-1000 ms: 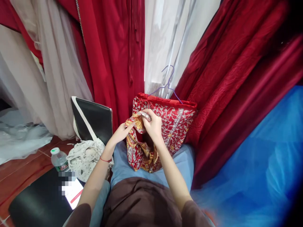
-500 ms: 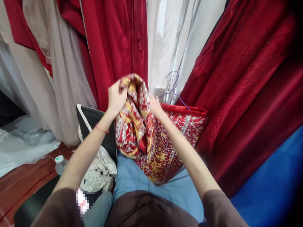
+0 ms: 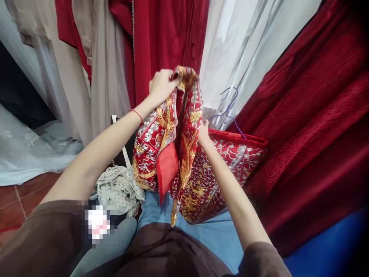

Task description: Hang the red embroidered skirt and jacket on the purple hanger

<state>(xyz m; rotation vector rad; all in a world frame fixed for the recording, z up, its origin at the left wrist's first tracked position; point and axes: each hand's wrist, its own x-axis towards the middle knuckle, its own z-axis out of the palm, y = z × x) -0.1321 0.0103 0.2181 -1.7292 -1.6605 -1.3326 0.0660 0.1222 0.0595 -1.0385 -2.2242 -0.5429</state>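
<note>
A red jacket [image 3: 188, 146], embroidered in gold and silver, hangs upright over my lap with its front parted and a plain red lining flap showing. My left hand [image 3: 164, 82] pinches it at the top by the collar. Lower on its right side, my right hand [image 3: 203, 132] is closed at the jacket's edge, its fingers partly hidden behind the cloth. Beneath and to the right, a folded red embroidered cloth [image 3: 221, 169] lies across my blue-clad legs. A purple wire hanger [image 3: 229, 109] rises from that cloth's top edge.
Dark red drapes [image 3: 302, 96] hang at the right, and another red cloth [image 3: 170, 38] hangs ahead beside white plastic-covered fabric [image 3: 227, 50]. At my left lie a dotted cream cloth [image 3: 119, 188] and clear plastic sheeting [image 3: 34, 150] on the floor.
My left hand has lifted the jacket's top higher and to the right. The jacket's front has fallen further apart, showing more of the red lining. The view has shifted left.
</note>
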